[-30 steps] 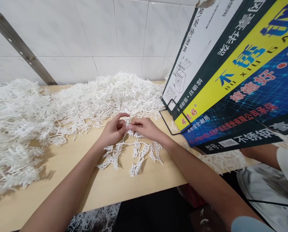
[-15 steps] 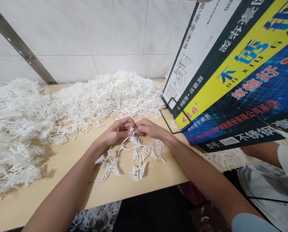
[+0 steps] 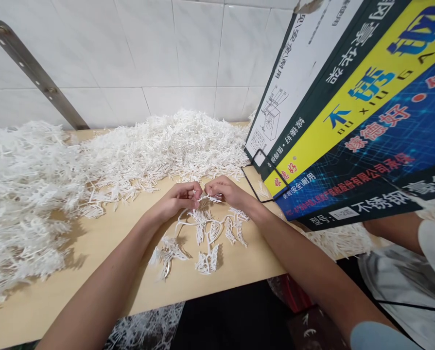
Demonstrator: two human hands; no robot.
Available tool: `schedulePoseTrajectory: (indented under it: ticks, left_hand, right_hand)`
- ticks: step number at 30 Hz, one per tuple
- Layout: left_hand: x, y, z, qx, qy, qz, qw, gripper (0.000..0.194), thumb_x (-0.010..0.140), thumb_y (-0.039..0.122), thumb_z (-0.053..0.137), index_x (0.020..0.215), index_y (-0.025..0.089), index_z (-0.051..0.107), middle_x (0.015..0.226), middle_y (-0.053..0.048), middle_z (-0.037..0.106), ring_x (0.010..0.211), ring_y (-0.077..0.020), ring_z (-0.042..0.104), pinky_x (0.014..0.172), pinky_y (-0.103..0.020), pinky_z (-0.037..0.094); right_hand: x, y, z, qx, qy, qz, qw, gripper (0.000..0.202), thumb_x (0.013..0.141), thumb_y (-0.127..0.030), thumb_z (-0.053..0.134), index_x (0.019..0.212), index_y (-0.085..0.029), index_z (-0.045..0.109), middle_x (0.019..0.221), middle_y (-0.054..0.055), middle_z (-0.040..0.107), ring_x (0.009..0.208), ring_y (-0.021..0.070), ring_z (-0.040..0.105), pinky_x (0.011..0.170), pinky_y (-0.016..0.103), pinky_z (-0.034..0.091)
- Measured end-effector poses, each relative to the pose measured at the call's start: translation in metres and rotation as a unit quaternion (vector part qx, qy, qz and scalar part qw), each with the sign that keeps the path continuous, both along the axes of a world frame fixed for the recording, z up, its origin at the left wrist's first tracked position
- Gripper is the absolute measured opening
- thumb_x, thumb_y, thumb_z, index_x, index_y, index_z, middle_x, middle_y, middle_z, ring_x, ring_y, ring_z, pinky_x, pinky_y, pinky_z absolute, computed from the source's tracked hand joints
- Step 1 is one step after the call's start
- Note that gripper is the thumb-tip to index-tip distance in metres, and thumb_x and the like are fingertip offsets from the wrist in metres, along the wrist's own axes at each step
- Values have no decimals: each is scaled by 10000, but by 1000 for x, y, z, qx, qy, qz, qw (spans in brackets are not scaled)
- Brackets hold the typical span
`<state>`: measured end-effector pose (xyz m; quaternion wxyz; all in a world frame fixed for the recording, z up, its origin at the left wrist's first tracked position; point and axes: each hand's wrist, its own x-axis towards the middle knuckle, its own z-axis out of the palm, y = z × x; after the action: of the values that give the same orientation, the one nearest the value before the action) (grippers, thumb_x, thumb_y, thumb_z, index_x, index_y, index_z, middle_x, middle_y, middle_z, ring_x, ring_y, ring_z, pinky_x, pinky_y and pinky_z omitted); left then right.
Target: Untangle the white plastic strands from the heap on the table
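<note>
Both hands meet above the wooden table, close together. My left hand (image 3: pixel 183 198) has its fingers pinched on one end of a white branching plastic piece (image 3: pixel 207 228). Just to the right, my right hand (image 3: pixel 226 191) is closed on another part of that piece, and a short white stretch shows between the fingertips. The rest of the piece spreads over the tabletop below the hands in thin stems with bushy tips. Beneath my left wrist lies one bushy cluster (image 3: pixel 169 250).
Large heaps of white branching pieces (image 3: pixel 177 141) lie along the tiled wall and at the left. A printed box (image 3: pixel 334 116) leans at the right with a black wire stand (image 3: pixel 256 182). Another person's arm (image 3: pixel 394 232) shows beyond it.
My hands have moved slightly apart, and a white stretch of the piece now shows between them. The hanging clusters have shifted a little.
</note>
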<state>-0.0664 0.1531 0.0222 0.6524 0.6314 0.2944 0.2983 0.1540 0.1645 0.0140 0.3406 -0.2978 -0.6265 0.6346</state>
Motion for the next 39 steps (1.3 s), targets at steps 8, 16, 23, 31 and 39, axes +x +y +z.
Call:
schedulePoseTrajectory:
  ticks: [8,16,23,31,39]
  left_hand:
    - [-26,7,-3,17,-49,72,996,225,700,224,828,776,167,624,629,11,605,554,-106,498,553,-238,338]
    - [-10,1,4,42,52,79,995,203,786,241,783,959,174,699,618,6,670,572,-148,606,623,-268,456]
    - [-7,7,-4,35,33,121,991,240,759,318,826,812,174,642,674,-43,729,642,-202,697,644,-296,529]
    - [-3,-1,1,51,116,83,988,114,811,272,709,837,191,632,604,15,539,518,-127,500,488,-239,372]
    - [-5,-2,0,154,157,39,975,139,796,183,571,662,186,536,596,18,401,552,-116,372,516,-256,245]
  right_hand:
    - [11,9,-3,-26,39,-86,995,190,786,-290,653,653,-166,597,591,-23,511,505,84,400,464,223,288]
    - [-3,0,2,48,-80,-104,990,277,876,-370,676,1076,-183,722,749,10,639,602,115,544,524,235,438]
    - [-4,-3,1,115,-146,-60,981,316,860,-481,726,902,-167,735,746,-1,629,647,111,503,572,240,345]
    - [-9,-4,2,153,-192,-104,964,282,903,-270,527,635,-181,532,592,-41,477,596,106,414,594,256,292]
    - [2,7,-4,6,-50,-158,986,235,864,-310,532,664,-189,550,604,-16,533,514,96,430,471,236,264]
